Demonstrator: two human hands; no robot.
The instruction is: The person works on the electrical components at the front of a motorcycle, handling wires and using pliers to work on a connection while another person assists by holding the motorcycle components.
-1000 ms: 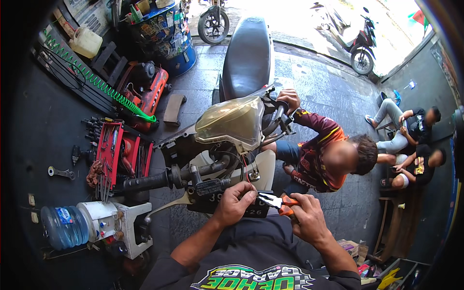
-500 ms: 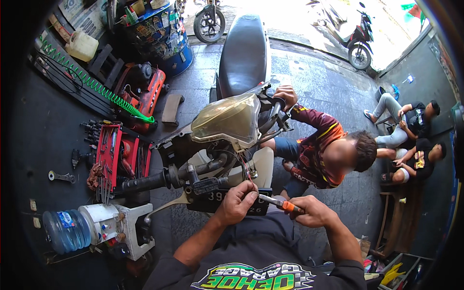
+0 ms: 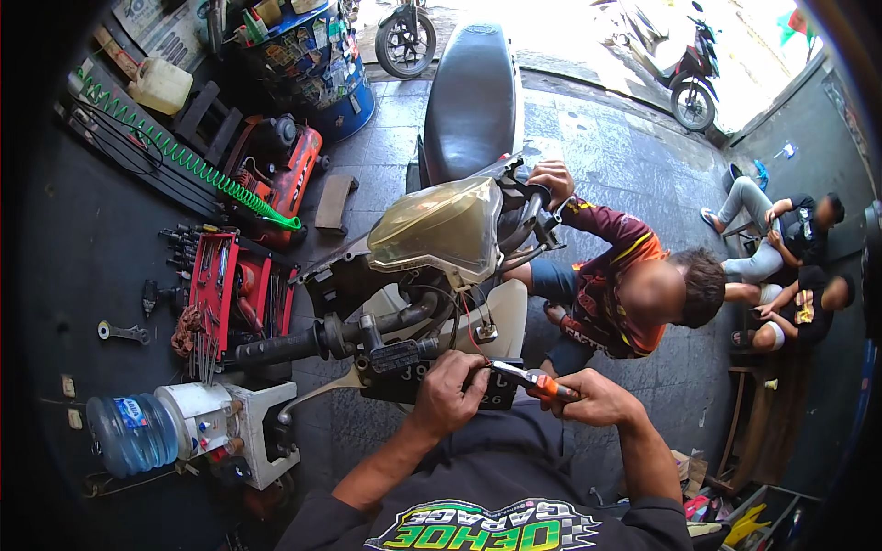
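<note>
My left hand (image 3: 450, 393) is closed in a pinch on a thin red wire (image 3: 471, 329) that comes down from below the motorcycle's headlight (image 3: 439, 231). My right hand (image 3: 595, 399) grips a pair of pliers with orange handles (image 3: 549, 387). Their metal jaws (image 3: 511, 371) point left and meet the wire's end at my left fingertips; whether they bite on it is too small to tell. A small pale connector (image 3: 488, 331) hangs among the wires just above. Behind my hands is the dark number plate (image 3: 390, 381).
The handlebar grip (image 3: 276, 349) and brake lever (image 3: 322, 389) reach left. A person (image 3: 611, 275) crouches at the right, one hand on the other handlebar end. Left stand a red tool tray (image 3: 214, 275), a red compressor (image 3: 294, 174) and a water dispenser (image 3: 193, 418). Two people sit far right.
The whole view has shifted slightly. The pale connector now shows below the headlight. My hands stay close together, with the pliers' jaws still at the left fingertips.
</note>
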